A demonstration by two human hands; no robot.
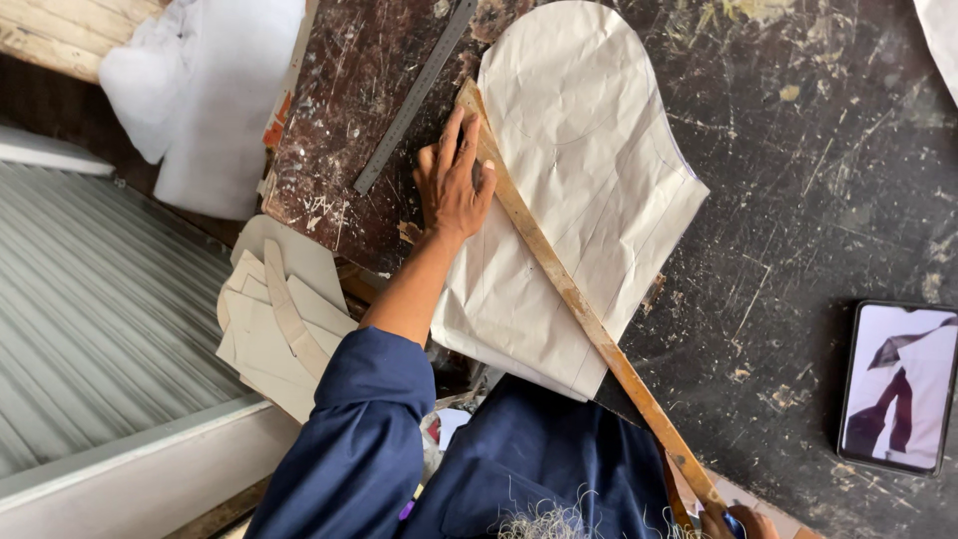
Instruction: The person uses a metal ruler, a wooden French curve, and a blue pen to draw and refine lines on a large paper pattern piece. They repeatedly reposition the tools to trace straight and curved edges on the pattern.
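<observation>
Left hand (pixel 454 185) lies flat, fingers spread, its grip pinning a long wooden ruler (pixel 579 299) diagonally across the paper pattern piece (pixel 589 170) on the scarred dark surface (pixel 798 200); right hand (pixel 738 521) grips the ruler's near end, steadying it.

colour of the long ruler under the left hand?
Tan, worn wooden ruler, pressed on the cream paper pattern by the left hand. Head view.
</observation>
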